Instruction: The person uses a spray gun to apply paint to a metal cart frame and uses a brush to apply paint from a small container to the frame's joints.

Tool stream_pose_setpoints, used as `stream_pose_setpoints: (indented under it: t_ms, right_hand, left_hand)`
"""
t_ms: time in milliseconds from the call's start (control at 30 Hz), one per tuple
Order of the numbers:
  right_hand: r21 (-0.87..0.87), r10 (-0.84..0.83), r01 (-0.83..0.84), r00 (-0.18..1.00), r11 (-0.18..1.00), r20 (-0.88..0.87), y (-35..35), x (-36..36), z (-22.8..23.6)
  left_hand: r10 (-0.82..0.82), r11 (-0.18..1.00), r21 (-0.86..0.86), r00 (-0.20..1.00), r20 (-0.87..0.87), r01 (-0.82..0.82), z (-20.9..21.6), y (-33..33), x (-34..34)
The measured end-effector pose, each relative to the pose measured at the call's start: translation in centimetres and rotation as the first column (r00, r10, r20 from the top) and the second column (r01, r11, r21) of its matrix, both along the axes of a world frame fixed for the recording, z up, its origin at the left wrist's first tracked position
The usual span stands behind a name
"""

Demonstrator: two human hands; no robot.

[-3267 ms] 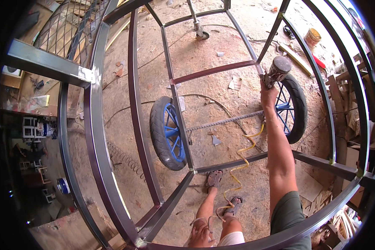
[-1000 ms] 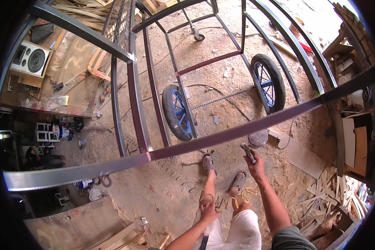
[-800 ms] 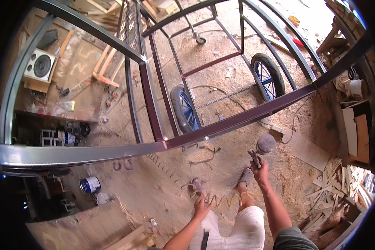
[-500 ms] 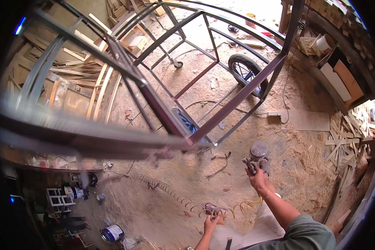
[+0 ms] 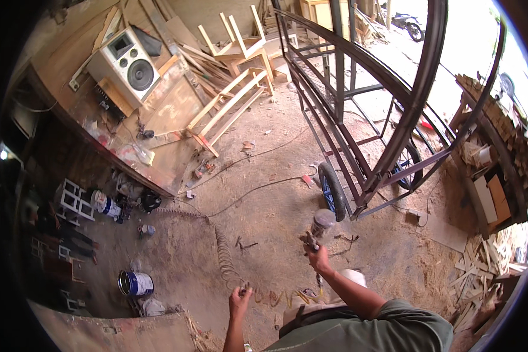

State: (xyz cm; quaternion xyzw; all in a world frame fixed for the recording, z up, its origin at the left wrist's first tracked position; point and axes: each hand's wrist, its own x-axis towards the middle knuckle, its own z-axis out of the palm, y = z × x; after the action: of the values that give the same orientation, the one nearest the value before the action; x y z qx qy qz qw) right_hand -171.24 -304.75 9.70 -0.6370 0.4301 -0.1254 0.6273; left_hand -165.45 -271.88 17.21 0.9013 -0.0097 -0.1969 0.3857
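My right hand [image 5: 318, 258] is closed round a spray gun [image 5: 311, 240], whose cup [image 5: 324, 223] stands on top. From the gun's lower end runs a yellow coiled air hose [image 5: 320, 283]. My left hand [image 5: 238, 302], lower and to the left, pinches the coiled hose, which stretches on across the floor to the far left. Beyond the gun stands a dark metal cart frame [image 5: 387, 158]. Its near wheel [image 5: 331, 190] has a black tyre and blue spokes; the gun's cup is close before it, apparently apart.
A bare wooden frame [image 5: 229, 111] and an upturned stool [image 5: 237, 44] are at the back. A loudspeaker [image 5: 126, 67] rests at the far left. Paint buckets [image 5: 136, 283] stand lower left. Scrap wood [image 5: 481, 264] lies at right. A cable [image 5: 258, 189] crosses the dusty floor.
The view has swung left, bringing the loudspeaker and wooden frames into sight. The cart frame now appears farther right. Both hands keep hold of the spray gun and hose.
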Motion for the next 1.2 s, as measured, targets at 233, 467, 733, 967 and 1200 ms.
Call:
stream_pose_setpoints:
  t_ms: [233, 467, 733, 967, 1200]
  right_hand:
    - [-0.1, -0.003, 0.005, 1.0, 0.995, 0.029, -3.8, 14.0, 2.1]
    - [-0.197, -0.226, 0.226, 0.974, 0.954, 0.024, -13.0, 29.6, -2.4]
    - [0.063, -0.509, 0.511, 0.86, 0.857, -0.047, -21.5, 48.8, -7.3]
    - [0.123, -0.78, 0.782, 0.621, 0.611, -0.078, -27.6, 62.5, -14.7]
    - [0.111, -0.93, 0.946, 0.319, 0.303, -0.181, -34.9, 73.5, -24.4]
  left_hand:
    - [-0.024, 0.999, -0.034, 0.998, 0.052, 0.026, 4.0, -3.6, 10.5]
    - [-0.102, 0.938, -0.347, 0.97, -0.219, 0.021, 3.1, -9.2, 24.7]
    - [-0.132, 0.933, -0.354, 0.973, -0.191, 0.057, 6.0, -17.7, 46.4]
    - [-0.132, 0.927, -0.374, 0.954, -0.269, 0.023, 7.3, -25.0, 65.5]
    - [-0.367, 0.909, -0.343, 0.844, -0.391, 0.236, -3.6, -34.4, 83.1]
